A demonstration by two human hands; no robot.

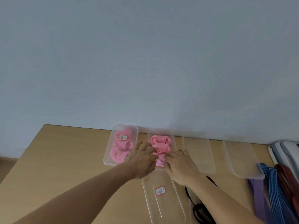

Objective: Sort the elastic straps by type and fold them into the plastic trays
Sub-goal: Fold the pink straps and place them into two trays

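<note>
— Where are the hands working?
— Both are meeting over one clear tray (161, 132). The left hand (142, 160) is lying flat with straight fingers, pressing down on the folded pink straps (160, 146) inside it.
— And the other one?
— The right hand (179, 165) is touching the near end of the same bundle with bent fingers. Blur is hiding whether it is pinching or only pushing, so I cannot tell.
— What is sitting around them?
— Just outward of the left hand, a labelled tray (108, 157) is holding more pink loops (120, 151). Outward of the right hand, two empty trays (198, 152) are standing side by side. Beneath both wrists, another clear tray with a label (163, 207) is lying on the wooden table (64, 159). Well beyond the right forearm, loose straps (275, 191) in purple, striped blue and red are lying in a heap.
</note>
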